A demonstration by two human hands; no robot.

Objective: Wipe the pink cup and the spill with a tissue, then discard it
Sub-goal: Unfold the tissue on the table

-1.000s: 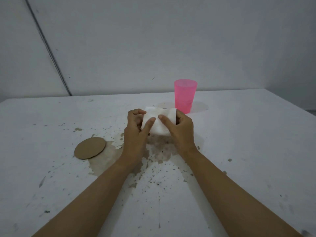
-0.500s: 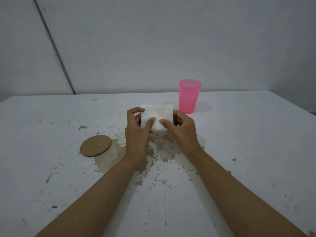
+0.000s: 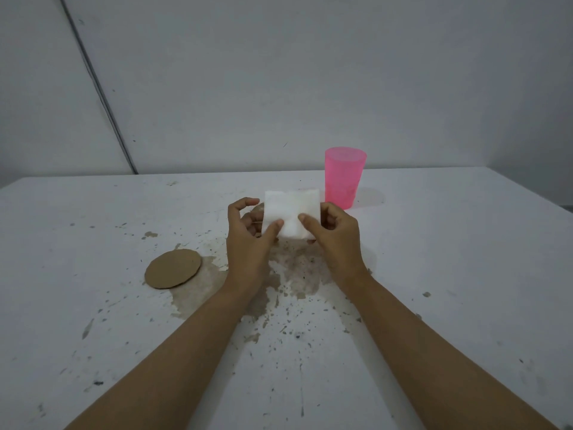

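The tissue [image 3: 291,212] is soft white paper, matt, with a faint fold crease. The pink cup [image 3: 343,178] is smooth translucent plastic with a slight sheen. The round coaster [image 3: 173,268] looks like raw brown cardboard, matt. The counter [image 3: 465,243] is white-painted, chipped and speckled with a brownish stain [image 3: 198,290].

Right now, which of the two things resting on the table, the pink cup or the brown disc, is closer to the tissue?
The pink cup, standing upright just beyond the tissue; the brown disc lies flat, farther left.
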